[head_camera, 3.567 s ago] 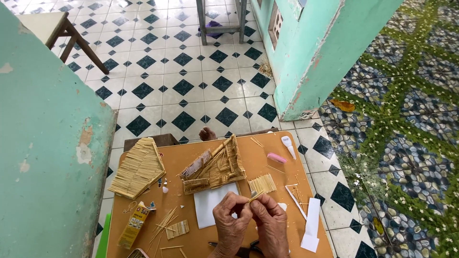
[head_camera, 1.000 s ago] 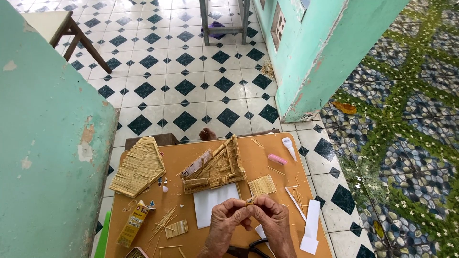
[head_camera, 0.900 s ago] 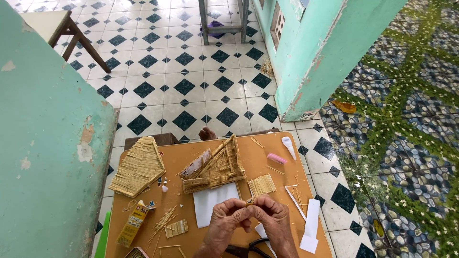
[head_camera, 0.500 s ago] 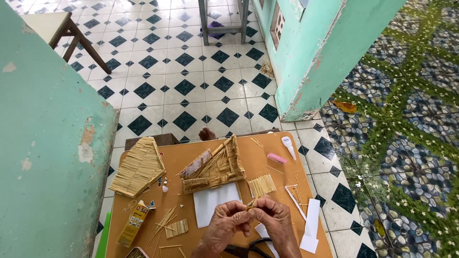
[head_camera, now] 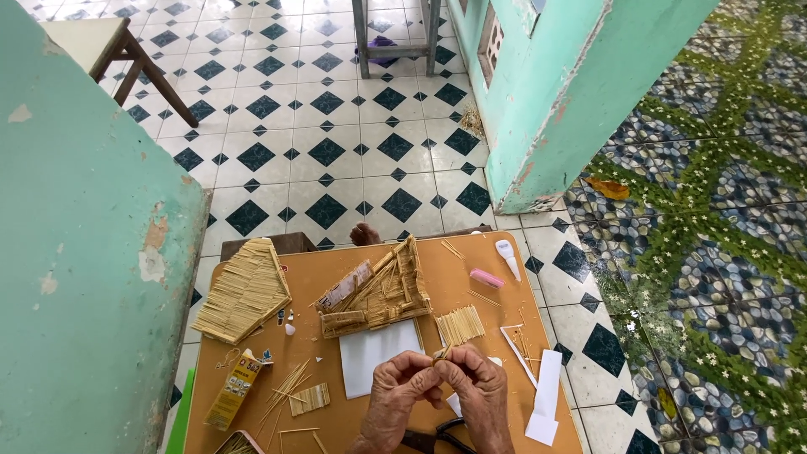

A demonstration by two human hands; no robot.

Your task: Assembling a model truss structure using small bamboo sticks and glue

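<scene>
1. A thin wooden stick (head_camera: 444,351) is pinched between the fingertips of both hands, low over the front edge of the orange tabletop (head_camera: 328,282).
2. The left hand (head_camera: 403,388) is closed, its grip set on the stick's near end, with the thumb and forefinger pressed together.
3. The right hand (head_camera: 477,388) is likewise closed in a grip on the same stick, and the two hands are touching at the fingertips.
4. A white sheet of paper (head_camera: 380,353) is seen lying flat just behind the left hand.
5. A small fan of glued sticks (head_camera: 461,324) is placed just beyond the right hand, near the paper's right corner.
6. A stick-built model house (head_camera: 378,291) is set at the middle of the tabletop, behind the paper.
7. A flat stick roof panel (head_camera: 244,292) is laid at the left rear, partly overhanging the edge.
8. A yellow glue box (head_camera: 234,390) is lying at the left front, with loose sticks (head_camera: 286,388) scattered beside it.
9. A pink eraser (head_camera: 486,278) and a white tube (head_camera: 508,255) are found at the right rear, near each other.
10. White paper strips (head_camera: 545,395) are lying at the right edge.
11. Black scissors (head_camera: 430,439) are partly hidden beneath the wrists.
</scene>
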